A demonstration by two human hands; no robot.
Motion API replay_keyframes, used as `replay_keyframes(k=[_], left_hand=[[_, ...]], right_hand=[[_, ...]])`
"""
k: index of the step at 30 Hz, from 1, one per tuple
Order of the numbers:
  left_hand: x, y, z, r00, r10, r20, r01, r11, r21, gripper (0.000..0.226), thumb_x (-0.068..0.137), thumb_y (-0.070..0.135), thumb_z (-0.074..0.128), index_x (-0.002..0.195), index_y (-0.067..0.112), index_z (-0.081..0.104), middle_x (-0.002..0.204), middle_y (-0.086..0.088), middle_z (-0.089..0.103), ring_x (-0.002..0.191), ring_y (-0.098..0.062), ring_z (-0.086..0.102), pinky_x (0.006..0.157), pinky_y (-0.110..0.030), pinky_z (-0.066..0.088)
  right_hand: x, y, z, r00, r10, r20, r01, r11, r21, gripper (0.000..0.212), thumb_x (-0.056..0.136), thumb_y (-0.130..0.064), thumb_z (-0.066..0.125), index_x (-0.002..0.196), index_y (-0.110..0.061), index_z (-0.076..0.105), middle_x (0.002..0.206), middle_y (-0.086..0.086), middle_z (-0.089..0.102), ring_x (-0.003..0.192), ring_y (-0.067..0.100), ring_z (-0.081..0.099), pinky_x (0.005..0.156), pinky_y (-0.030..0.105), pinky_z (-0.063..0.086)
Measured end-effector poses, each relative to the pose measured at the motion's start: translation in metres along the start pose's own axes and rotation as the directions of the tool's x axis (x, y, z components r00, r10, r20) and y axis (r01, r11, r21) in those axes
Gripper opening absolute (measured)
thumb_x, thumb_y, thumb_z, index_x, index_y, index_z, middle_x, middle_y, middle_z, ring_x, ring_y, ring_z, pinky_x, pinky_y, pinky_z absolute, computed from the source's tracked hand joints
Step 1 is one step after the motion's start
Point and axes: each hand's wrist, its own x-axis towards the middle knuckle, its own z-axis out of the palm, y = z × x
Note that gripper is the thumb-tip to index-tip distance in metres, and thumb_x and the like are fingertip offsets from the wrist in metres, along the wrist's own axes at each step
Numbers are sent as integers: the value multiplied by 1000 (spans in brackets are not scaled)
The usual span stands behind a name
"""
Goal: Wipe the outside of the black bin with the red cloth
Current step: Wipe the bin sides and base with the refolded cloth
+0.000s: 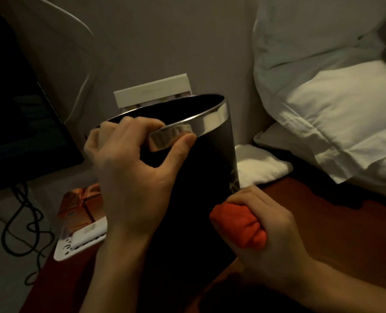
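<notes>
The black bin (206, 177) stands upright in the middle of the view, with a shiny chrome band around its rim. My left hand (131, 177) grips that rim, fingers inside and thumb on the chrome band. My right hand (268, 231) is closed around the bunched red cloth (238, 224), which presses against the bin's lower right side. The bin's base is hidden behind my arms.
White pillows (336, 105) lie at the right, with a folded white towel (259, 164) beside the bin. A dark screen (18, 114) and black cables (22, 227) are at the left. A white tray (81, 242) with orange packets sits left of the bin. A white box (153, 91) stands behind.
</notes>
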Motion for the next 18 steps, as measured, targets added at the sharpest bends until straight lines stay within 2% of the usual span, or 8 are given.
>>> replay_keyframes(k=[3, 6, 8, 10, 15, 18], left_hand=[[0, -1, -3, 1000, -5, 9, 6, 999, -31, 26, 79, 48, 68, 90, 34, 49, 79, 32, 42, 78, 6, 34, 83, -43, 37], [1, -4, -8, 999, -25, 44, 28, 996, -80, 23, 79, 53, 65, 88, 38, 50, 84, 37, 47, 87, 13, 42, 84, -38, 36], [1, -6, -11, 997, -42, 68, 49, 994, -102, 22, 79, 56, 63, 86, 39, 51, 85, 35, 49, 88, 13, 44, 84, -40, 37], [1, -4, -14, 994, -60, 91, 71, 989, -126, 19, 78, 58, 61, 84, 42, 51, 86, 35, 50, 88, 13, 44, 84, -40, 38], [1, 8, -21, 989, -113, 96, 125, 983, -137, 24, 75, 59, 62, 78, 36, 57, 90, 19, 55, 82, 4, 48, 82, -40, 40], [6, 11, -28, 975, -140, 170, 161, 979, -121, 31, 75, 61, 62, 74, 30, 60, 88, 16, 56, 78, -2, 51, 81, -43, 42]], right_hand=[[13, -11, -2, 992, 51, -119, -46, 998, 39, 23, 78, -16, 85, 93, -18, 68, 87, -10, 63, 79, 6, 63, 73, 13, 45], [12, -15, 2, 983, 40, -180, -39, 999, 9, 27, 74, -16, 87, 93, -19, 67, 86, -11, 64, 78, 2, 63, 72, 8, 44], [1, -13, 5, 985, -23, -173, 10, 997, -76, 29, 72, -8, 90, 92, -13, 70, 89, -8, 63, 78, 0, 62, 72, 9, 45], [-7, -9, 2, 983, -33, -182, 11, 993, -121, 26, 71, -9, 90, 91, -12, 73, 91, -7, 64, 77, 3, 63, 70, 12, 47], [-11, -9, -13, 985, -11, -174, -3, 997, -83, 25, 74, -16, 86, 93, -7, 73, 93, -3, 66, 84, 3, 64, 73, 13, 47], [-4, -18, -16, 986, 20, -166, -24, 999, -21, 24, 80, -22, 83, 94, -7, 71, 94, -2, 66, 87, 4, 64, 76, 14, 46]])
